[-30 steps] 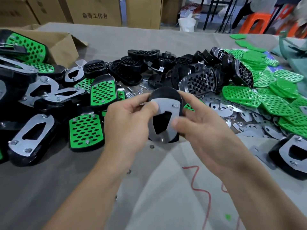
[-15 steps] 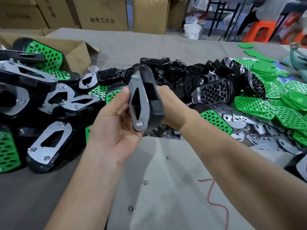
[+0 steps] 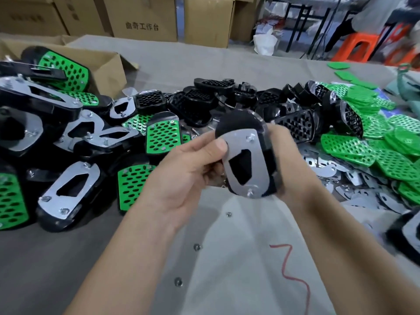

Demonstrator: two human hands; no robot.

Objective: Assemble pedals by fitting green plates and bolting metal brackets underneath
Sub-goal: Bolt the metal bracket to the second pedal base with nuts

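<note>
1. While the left hand [image 3: 188, 169] pinches the pedal [image 3: 236, 123] by its near edge, thumb pressing its metal bracket [image 3: 259, 164], finished pedals [image 3: 68, 185] lie left of it.
2. The right hand [image 3: 286, 160] grips the far edge; the pedal looks stiff and light, best held by its rims.

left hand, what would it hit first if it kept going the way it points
The left hand grips the pedal, thumb on its metal bracket, so that comes first; past it, probably the right hand.
</note>
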